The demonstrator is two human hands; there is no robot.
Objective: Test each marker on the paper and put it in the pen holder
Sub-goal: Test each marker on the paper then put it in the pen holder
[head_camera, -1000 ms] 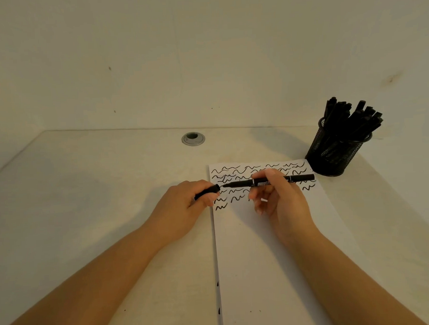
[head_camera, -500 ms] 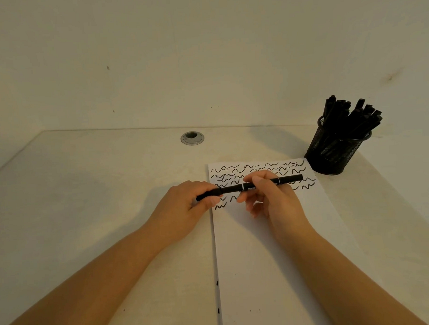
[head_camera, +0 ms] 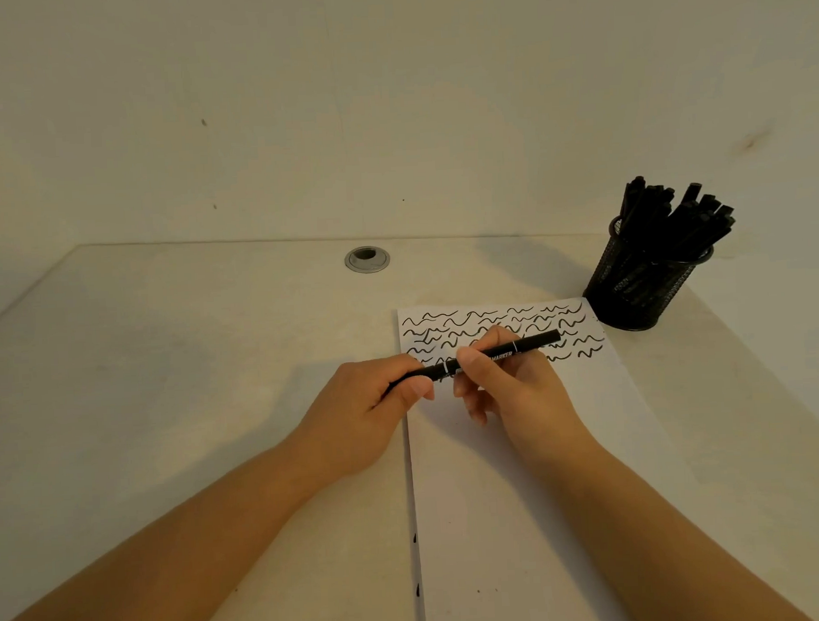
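- Two bare forearms come up from the bottom corners of the frame and meet just below centre, over a pale, smooth, matte table (head_camera: 142,369).
- A white sheet of paper (head_camera: 524,516) lies flat on the table, running from the bottom edge up the middle right; a few tiny black specks dot its left margin low down.
- The left hand (head_camera: 369,406) sits at centre, its grip closed round the left end of a slim black marker (head_camera: 533,342), thumb pressed along the barrel.
- The right hand (head_camera: 504,381) is just beside it, its grip pinching the middle of the same marker between thumb and forefinger, the other fingers curled loosely beneath.
- The marker is a thin straight cylinder with white lettering and narrow white rings, held nearly level above the paper and tilted slightly up toward the right.
- Rows of short, wavy black squiggles (head_camera: 445,318) fill the top band of the paper, behind the hands.
- A round black wire-mesh pen holder (head_camera: 632,291) stands at the upper right, just beside the paper's far corner, packed with black markers (head_camera: 676,219) fanning out of its rim.
- A round grey metal cable grommet (head_camera: 367,259) is set in the table near the plain, faintly marked wall.
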